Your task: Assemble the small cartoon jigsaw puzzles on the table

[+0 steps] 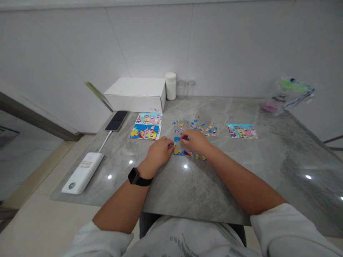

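A partly assembled jigsaw puzzle (177, 150), blue with some yellow, lies on the grey table. My left hand (160, 151), wearing a black watch, rests at its left edge, fingers curled together; what they hold, if anything, is hidden. Over the puzzle's upper right, my right hand (197, 140) is closed in a pinch on a puzzle piece, mostly covered by the fingers. Loose puzzle pieces (197, 125) are scattered just beyond my hands. Several more pieces (197, 156) lie below my right hand, beside the puzzle's lower edge.
Colourful cartoon picture cards (145, 132) lie left of the pieces, and another card (243, 131) right. Behind stand a white box (136, 87), a white bottle (170, 86) and two clear glasses (190, 89). A phone (117, 120) is cabled to a power bank (83, 173). A plastic bag (286, 95) sits far right.
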A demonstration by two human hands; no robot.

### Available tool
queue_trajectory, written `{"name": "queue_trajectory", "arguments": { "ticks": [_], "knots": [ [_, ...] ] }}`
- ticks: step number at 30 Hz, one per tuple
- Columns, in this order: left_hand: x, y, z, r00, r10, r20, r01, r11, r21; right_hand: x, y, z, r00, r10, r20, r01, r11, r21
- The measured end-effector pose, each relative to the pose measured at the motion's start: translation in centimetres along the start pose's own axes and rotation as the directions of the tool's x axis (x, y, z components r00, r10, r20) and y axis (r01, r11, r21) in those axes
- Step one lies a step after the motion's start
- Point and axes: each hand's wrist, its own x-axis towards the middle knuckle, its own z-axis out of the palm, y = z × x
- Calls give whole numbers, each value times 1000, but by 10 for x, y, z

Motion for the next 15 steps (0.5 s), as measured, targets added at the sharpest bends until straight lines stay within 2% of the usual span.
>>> {"name": "queue_trajectory", "arguments": {
  "ticks": [3, 6, 10, 15],
  "knots": [
    [4, -6, 6, 996, 52, -79, -53, 999, 0, 2, 11, -8, 996, 71, -57, -72, 997, -9],
    [8, -9, 13, 989, 91, -116, -89, 996, 16, 4, 20, -10, 992, 110, -58, -113, 992, -49],
    [13, -11, 18, 989, 91, -114, -87, 995, 37, 4, 23, -5, 995, 94, -30, -96, 993, -70],
    [19, -16, 24, 986, 117, -120, -111, 992, 55, 2, 14, 3, 999, 43, 9, -42, 996, -83]
  ]
}}
